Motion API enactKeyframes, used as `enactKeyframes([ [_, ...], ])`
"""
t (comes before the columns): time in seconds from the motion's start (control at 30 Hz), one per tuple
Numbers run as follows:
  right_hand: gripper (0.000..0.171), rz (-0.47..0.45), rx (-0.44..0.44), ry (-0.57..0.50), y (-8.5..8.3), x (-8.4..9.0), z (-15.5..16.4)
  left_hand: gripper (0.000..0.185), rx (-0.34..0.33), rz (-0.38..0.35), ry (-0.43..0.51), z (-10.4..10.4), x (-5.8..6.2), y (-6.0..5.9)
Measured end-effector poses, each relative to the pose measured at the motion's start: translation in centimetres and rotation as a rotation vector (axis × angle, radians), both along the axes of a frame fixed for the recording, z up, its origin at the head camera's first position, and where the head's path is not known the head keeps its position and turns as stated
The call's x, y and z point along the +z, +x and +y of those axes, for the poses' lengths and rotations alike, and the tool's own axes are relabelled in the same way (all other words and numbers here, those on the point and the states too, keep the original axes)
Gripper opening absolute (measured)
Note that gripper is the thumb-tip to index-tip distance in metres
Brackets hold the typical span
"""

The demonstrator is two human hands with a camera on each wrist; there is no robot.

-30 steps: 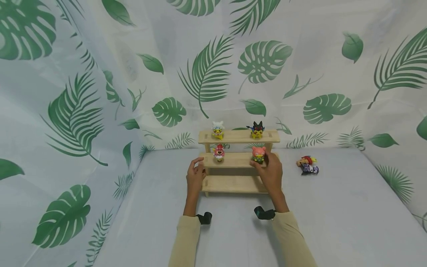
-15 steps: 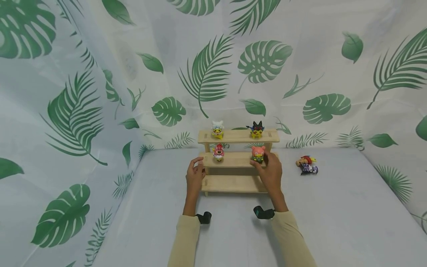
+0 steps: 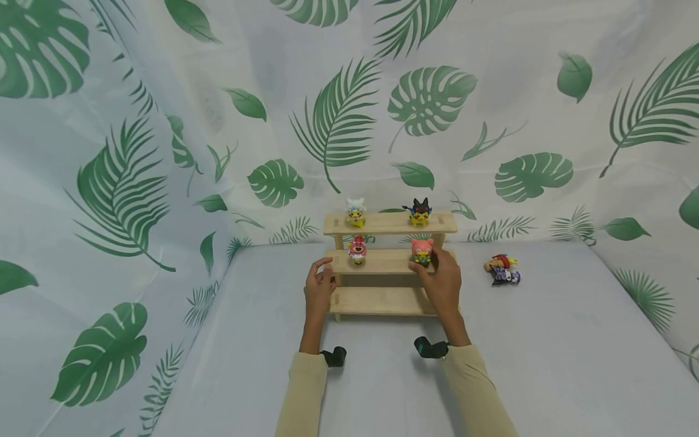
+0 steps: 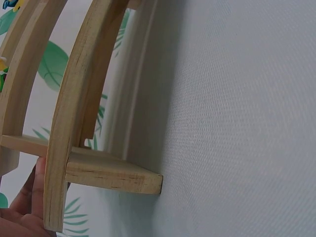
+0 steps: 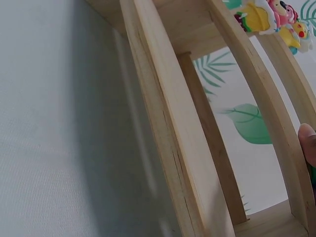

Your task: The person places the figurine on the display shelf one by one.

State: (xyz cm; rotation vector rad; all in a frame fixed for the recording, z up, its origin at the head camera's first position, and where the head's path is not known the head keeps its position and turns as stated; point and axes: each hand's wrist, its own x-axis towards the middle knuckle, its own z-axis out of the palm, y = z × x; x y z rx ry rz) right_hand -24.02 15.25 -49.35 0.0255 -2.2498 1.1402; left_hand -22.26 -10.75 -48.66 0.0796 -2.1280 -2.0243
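Observation:
A three-tier wooden display shelf [image 3: 382, 300] stands against the back cloth. My left hand [image 3: 318, 291] holds its left end at the middle tier; in the left wrist view the fingers [image 4: 37, 190] reach up behind the end of a board. My right hand [image 3: 445, 288] pinches a toy figurine in a pink hood [image 3: 423, 247] at the right of the middle tier, thumb in front and fingers at its right side. In the right wrist view only a thumb tip [image 5: 307, 132] shows by a board; the pink figurine is mostly hidden there.
A red-and-pink figurine [image 3: 357, 250] stands at the middle tier's left. On the top tier are a white-hooded figurine [image 3: 355, 212] and a black-eared one [image 3: 420, 212]. More figurines [image 3: 503, 271] lie on the white-covered table [image 3: 562, 340] right of the shelf.

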Motion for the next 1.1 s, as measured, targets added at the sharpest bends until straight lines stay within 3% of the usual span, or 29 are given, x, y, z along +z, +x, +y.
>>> enactKeyframes([
  [0.87, 0.062, -0.024, -0.007, 0.010, -0.1, 0.1, 0.0, 0.032, 0.016, -0.010, -0.020, 0.1, 0.2, -0.1],
  [1.1, 0.061, -0.029, -0.009, 0.010, 0.1, 0.2, 0.0, 0.032, 0.041, -0.008, -0.004, 0.0, -2.4, -1.5],
])
